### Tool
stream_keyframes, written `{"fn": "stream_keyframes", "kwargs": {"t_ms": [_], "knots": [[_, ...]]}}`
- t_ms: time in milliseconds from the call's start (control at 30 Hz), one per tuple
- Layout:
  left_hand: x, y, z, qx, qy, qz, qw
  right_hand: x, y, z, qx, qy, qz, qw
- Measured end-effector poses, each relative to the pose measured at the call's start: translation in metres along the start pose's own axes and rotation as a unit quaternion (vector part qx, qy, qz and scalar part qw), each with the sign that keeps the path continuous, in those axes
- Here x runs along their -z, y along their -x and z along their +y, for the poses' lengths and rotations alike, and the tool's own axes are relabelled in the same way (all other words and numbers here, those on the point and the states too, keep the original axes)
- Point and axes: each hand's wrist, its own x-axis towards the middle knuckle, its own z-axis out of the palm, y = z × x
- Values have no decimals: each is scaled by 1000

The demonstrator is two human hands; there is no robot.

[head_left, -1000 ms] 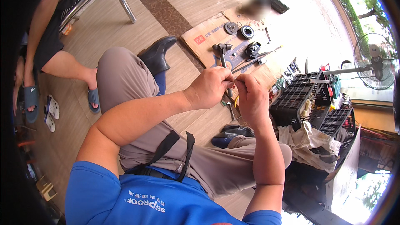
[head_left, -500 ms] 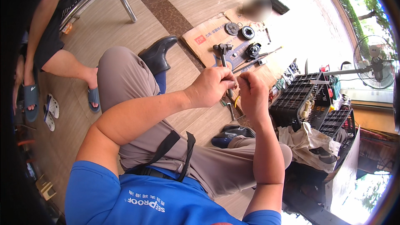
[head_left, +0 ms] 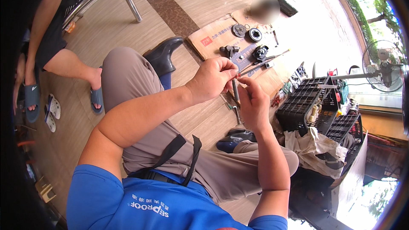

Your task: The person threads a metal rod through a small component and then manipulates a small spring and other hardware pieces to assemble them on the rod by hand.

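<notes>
Small reddish piece (head_left: 238,76) is held up in front of the torso, between the two hands, above the near side of the cardboard sheet (head_left: 203,52). It is pinched by the left hand (head_left: 213,79), thumb and index fingers clamped on it; its exact shape is too small to be made out. Right hand (head_left: 255,102) is raised just beside it, fingers curled, tips close to the piece; whether it is gripped or only touched by them cannot be told.

Hammer-like tool (head_left: 230,50) is laid with its head on the cardboard; its handle is partly hidden by the left hand and is seen again between the hands. Beyond it, a dark disc (head_left: 239,30) and a ring-shaped part (head_left: 255,34) are set side by side. A black part (head_left: 260,53) is placed nearer, with a long thin rod (head_left: 279,55) just beside it.

On the right, black crates (head_left: 303,98) are stacked, with pale cloth (head_left: 313,145) draped at the near one. A fan (head_left: 385,61) is stood behind. On the left, a seated person's sandalled foot (head_left: 97,100) is planted on the tiled floor (head_left: 115,27).
</notes>
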Motion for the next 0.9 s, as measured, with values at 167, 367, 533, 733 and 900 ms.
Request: {"fn": "stream_keyframes", "kwargs": {"t_ms": [167,367,533,733,900], "knots": [[-1,1,0,-3,-18,12,1000,2,2,-11,-5,31,-13,999],[-5,1,-3,-27,-78,15,997,6,3,-17,4,66,-12,998],[-9,5,-7,-66,-186,26,980,13,-2,-14,78,115,24,990],[-13,7,-8,-91,-245,8,965,19,-8,-11,125,158,27,979],[-14,9,-10,-99,-251,-8,963,19,-11,-9,97,150,27,984]]}}
